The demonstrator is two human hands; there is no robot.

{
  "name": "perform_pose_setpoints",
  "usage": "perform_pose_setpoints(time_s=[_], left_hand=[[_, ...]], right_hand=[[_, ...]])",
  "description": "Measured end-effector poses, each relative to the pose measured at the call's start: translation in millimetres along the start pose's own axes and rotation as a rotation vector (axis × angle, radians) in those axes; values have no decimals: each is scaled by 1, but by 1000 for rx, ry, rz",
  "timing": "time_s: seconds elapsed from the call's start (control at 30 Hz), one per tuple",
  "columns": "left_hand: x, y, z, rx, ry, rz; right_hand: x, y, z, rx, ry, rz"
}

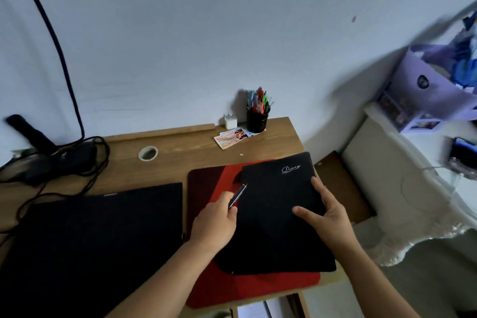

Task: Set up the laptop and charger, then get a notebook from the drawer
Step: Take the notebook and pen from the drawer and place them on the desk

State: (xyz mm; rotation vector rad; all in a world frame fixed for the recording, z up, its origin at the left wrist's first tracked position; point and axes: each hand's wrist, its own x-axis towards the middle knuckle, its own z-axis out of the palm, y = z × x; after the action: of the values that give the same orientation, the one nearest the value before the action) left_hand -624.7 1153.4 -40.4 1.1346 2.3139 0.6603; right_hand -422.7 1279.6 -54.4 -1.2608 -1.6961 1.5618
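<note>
A black notebook (276,217) marked "Diary" lies closed on a red mat (206,181) at the right of the wooden desk (180,147). My right hand (327,217) rests on the notebook's right edge, thumb on the cover and fingers along the side. My left hand (216,222) sits at the notebook's left edge and holds a pen (238,196) pointing up and right. A closed black laptop (95,240) lies flat on the left of the desk. A black charger brick with tangled cables (67,160) sits at the back left. Below the desk's front edge an open drawer (271,308) shows papers.
A black pen cup (256,119) with coloured pens, a white plug adapter (230,120) and some cards (232,137) stand at the back of the desk. A tape roll (148,153) lies near the middle back. A bed with white bedding (402,188) is on the right.
</note>
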Motion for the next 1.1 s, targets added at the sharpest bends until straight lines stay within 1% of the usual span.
perform_pose_setpoints(time_s=[0.17,0.3,0.43,0.47,0.53,0.6,0.63,0.7,0.83,0.9,0.97,1.03,1.1], left_hand=[[36,-5,8,26,-59,22],[48,-5,17,31,-89,19],[51,-4,22,22,-94,16],[50,-3,23,19,-92,18],[49,1,26,19,-86,13],[44,5,30,21,-75,0],[40,7,32,26,-72,-6],[33,11,35,31,-78,-17],[20,23,45,17,-84,-23],[15,28,51,-15,-76,-36],[12,33,56,-53,-48,-28],[13,39,60,-55,3,45],[18,48,68,-12,14,163]], right_hand=[[29,12,1,-118,-44,93],[41,23,-9,-317,-107,115],[45,28,-12,-452,-147,122],[44,29,-13,-515,-149,121],[43,32,-15,-750,-169,122],[39,36,-17,-983,-216,73],[36,38,-17,-1032,-240,46],[31,41,-16,-1062,-281,23],[27,39,-18,-1134,-303,0],[25,36,-19,-1134,-288,-29],[21,33,-21,-1074,-251,-49],[16,31,-23,-1043,-234,-88],[12,30,-26,-1015,-235,-106]])
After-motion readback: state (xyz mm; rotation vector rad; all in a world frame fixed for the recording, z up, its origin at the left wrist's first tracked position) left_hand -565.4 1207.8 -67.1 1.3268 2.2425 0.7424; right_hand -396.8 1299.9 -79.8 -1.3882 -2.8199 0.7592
